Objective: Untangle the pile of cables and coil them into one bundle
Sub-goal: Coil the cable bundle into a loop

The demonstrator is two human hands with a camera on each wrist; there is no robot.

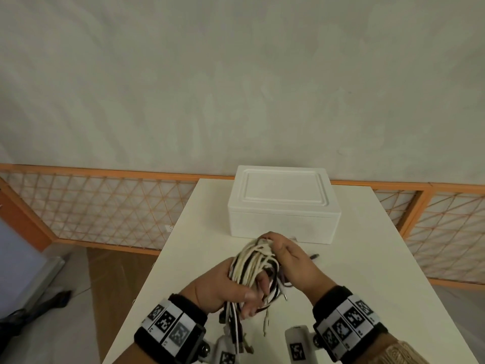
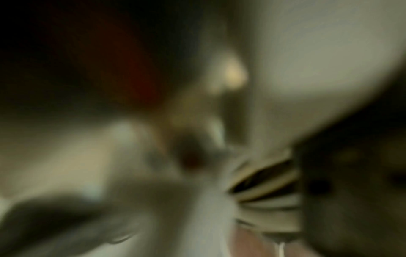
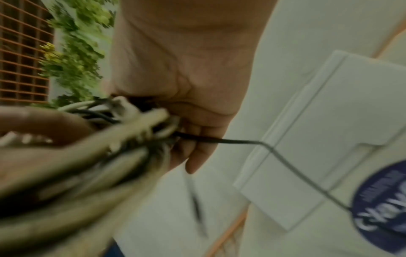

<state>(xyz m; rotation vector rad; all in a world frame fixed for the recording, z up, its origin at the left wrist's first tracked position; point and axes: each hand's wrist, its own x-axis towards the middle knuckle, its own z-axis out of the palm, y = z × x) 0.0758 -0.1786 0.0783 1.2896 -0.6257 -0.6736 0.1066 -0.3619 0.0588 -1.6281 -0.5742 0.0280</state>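
A looped bundle of cream, white and black cables (image 1: 256,264) is held above the white table (image 1: 183,271). My left hand (image 1: 231,287) grips its lower half, fingers wrapped round the strands, with loose plug ends (image 1: 266,323) hanging below. My right hand (image 1: 286,256) curls over the bundle's far end and right side. In the right wrist view the bundle (image 3: 105,147) fills the lower left and a thin black cable (image 3: 285,160) trails from my right hand (image 3: 186,87) across the box. The left wrist view is blurred; only pale strands (image 2: 268,196) show.
A white foam box (image 1: 283,203) with its lid on stands at the table's far end, just beyond my hands. A black cable end (image 1: 313,256) lies on the table to the right. An orange lattice fence (image 1: 105,203) runs behind, with the table's edges on both sides.
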